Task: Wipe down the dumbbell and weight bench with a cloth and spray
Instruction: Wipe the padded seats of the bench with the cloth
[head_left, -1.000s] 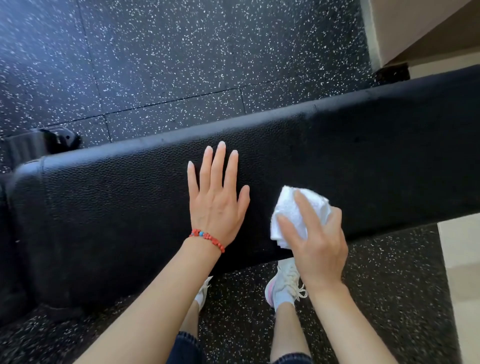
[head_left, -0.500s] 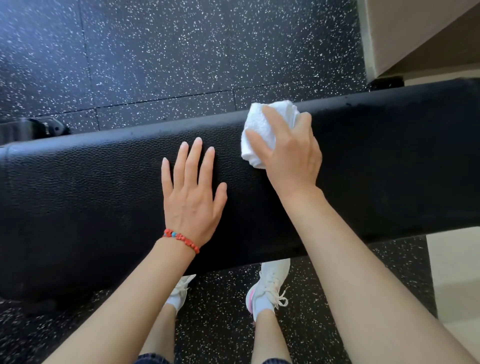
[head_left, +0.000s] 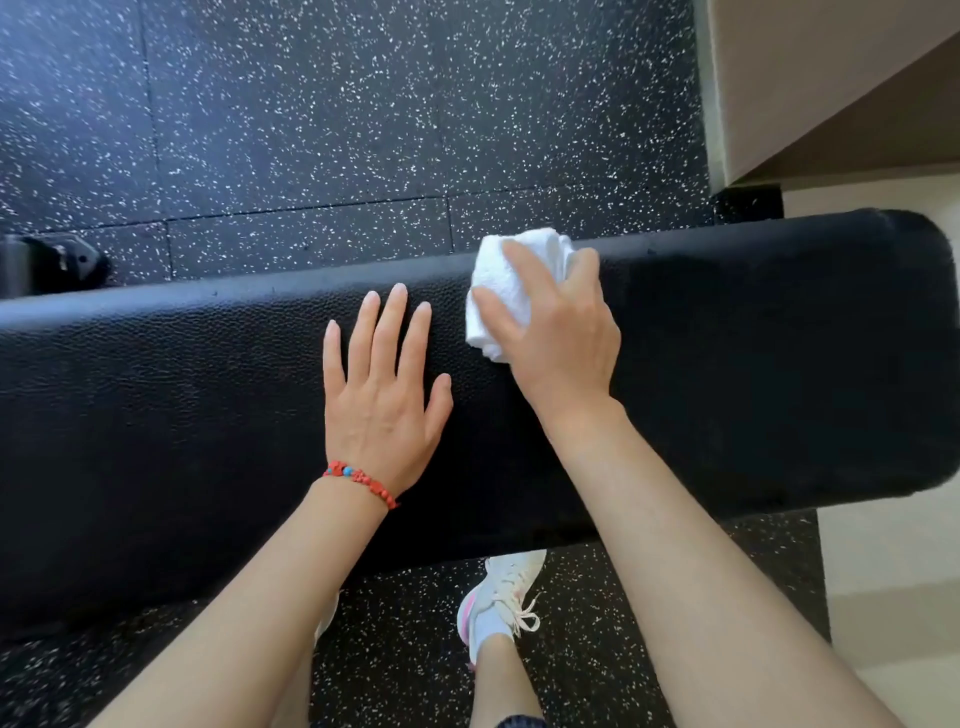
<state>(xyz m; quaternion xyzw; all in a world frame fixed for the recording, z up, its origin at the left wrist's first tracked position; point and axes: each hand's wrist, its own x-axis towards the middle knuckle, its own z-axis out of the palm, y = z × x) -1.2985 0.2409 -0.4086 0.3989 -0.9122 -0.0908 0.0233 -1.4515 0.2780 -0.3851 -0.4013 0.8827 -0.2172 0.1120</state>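
Speckled rubber floor (head_left: 322, 119); white shoe (head_left: 498, 597) under bench (head_left: 753, 364).

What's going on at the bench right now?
Left hand flat on bench. Right hand grips cloth, pressed at far edge. Nothing in the way; dumbbell, spray not seen.

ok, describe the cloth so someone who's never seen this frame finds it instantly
Start at the long black padded weight bench that crosses the frame over the speckled floor. Near its far edge, right of centre, the right hand presses a bunched cloth onto the pad. It is the only white thing on the bench; the left hand beside it lies flat and holds nothing.
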